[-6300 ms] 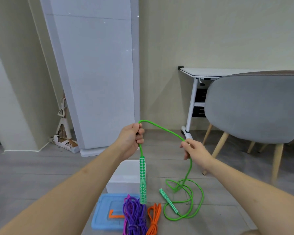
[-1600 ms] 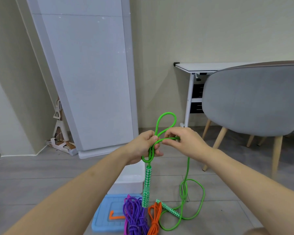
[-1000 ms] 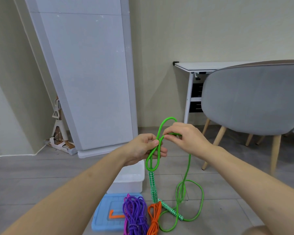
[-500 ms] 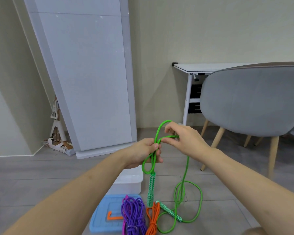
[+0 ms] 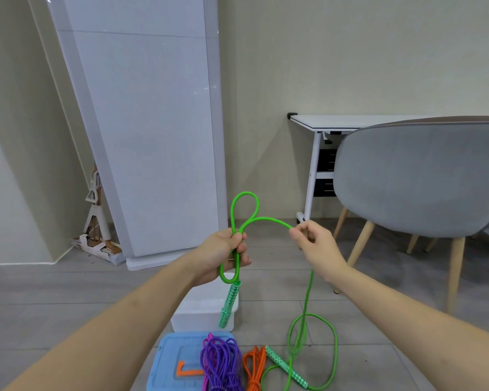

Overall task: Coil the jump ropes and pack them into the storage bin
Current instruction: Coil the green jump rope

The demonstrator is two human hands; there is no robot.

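My left hand (image 5: 223,253) grips a small coil of the green jump rope (image 5: 244,206), with one loop standing above the fist and one hanging below. One green patterned handle (image 5: 229,304) dangles under that hand. My right hand (image 5: 312,244) pinches the rope a short way to the right. From there the rope drops to loose loops on the floor (image 5: 316,351), ending at the second handle (image 5: 287,368). A white storage bin (image 5: 206,306) stands on the floor below my left hand. A purple rope (image 5: 220,362) and an orange rope (image 5: 254,368) lie in front of it.
A blue lid (image 5: 171,362) with an orange clip lies under the purple rope. A grey chair (image 5: 418,179) on wooden legs stands at the right, before a white desk (image 5: 336,121). A tall white panel (image 5: 153,122) leans on the wall at the left.
My right hand has slid right along the rope, away from my left hand, drawing out a fresh length. The left hand keeps its grip on the loops.
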